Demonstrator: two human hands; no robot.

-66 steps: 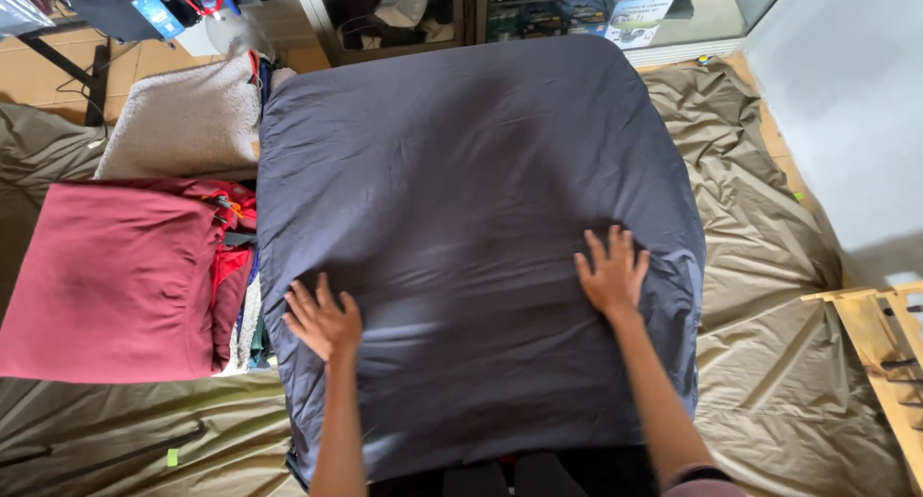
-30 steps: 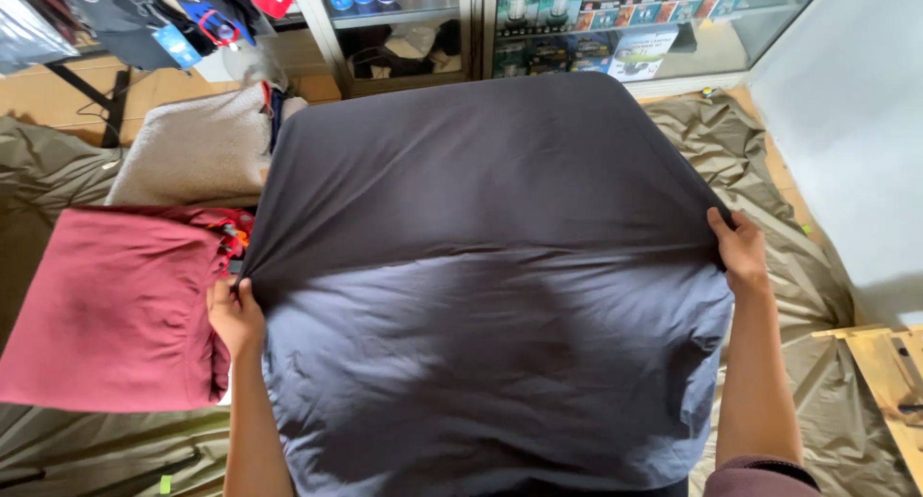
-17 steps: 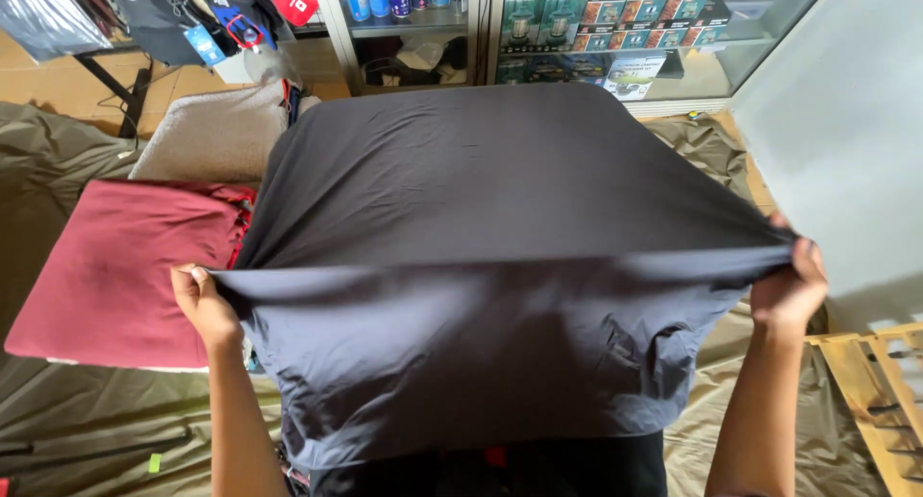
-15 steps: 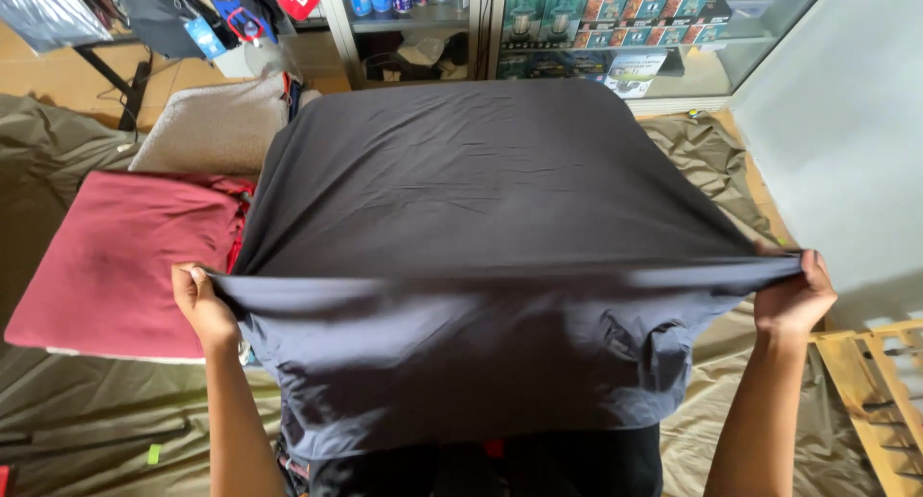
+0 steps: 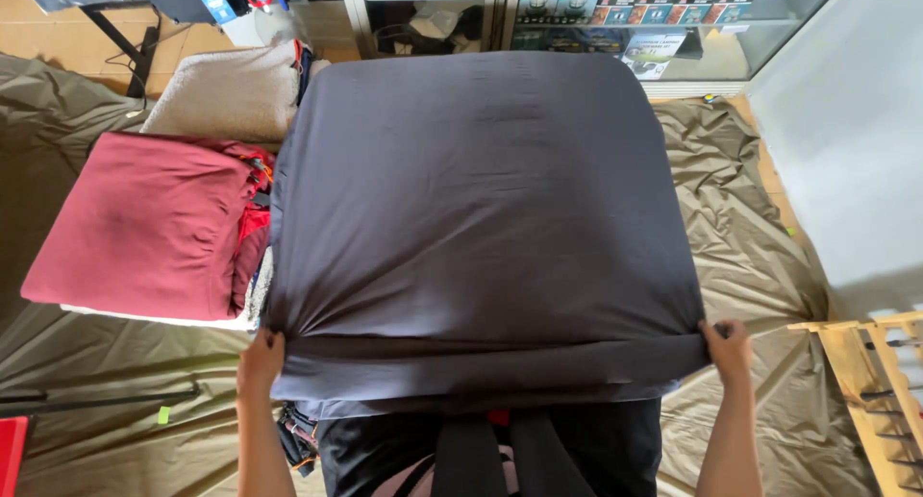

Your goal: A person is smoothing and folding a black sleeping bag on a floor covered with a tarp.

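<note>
The dark grey cloth [image 5: 481, 218] lies spread flat in front of me, its far edge squared toward the shelving and its near edge doubled back into a narrow folded band [image 5: 490, 358] that runs from one of my hands to the other. The band sits straight and taut because I pull it from both ends at once; that tension keeps the fold line even across the full width.

My left hand [image 5: 261, 355] is closed on the near left corner, fingers pinching the gathered fabric, which puckers into small radiating creases at that point. My right hand [image 5: 728, 345] is closed on the near right corner, thumb on top and fingers underneath, holding the folded layers together. Both grips sit at the extreme corners, so the edge between them cannot sag.

The cloth rests over an olive ground sheet [image 5: 760, 247], which shows rumpled on the right and smoother on the left. Just beside the cloth's left edge, touching it, sits a stack of folded maroon fabric [image 5: 144, 228] with red garments [image 5: 252, 223] tucked at its side. Beyond that stack lies a folded beige textile [image 5: 226, 93]. A wooden rack [image 5: 885, 382] stands at the far right, apart from the cloth. Glass-fronted shelving [image 5: 577, 7] lines the far wall.
</note>
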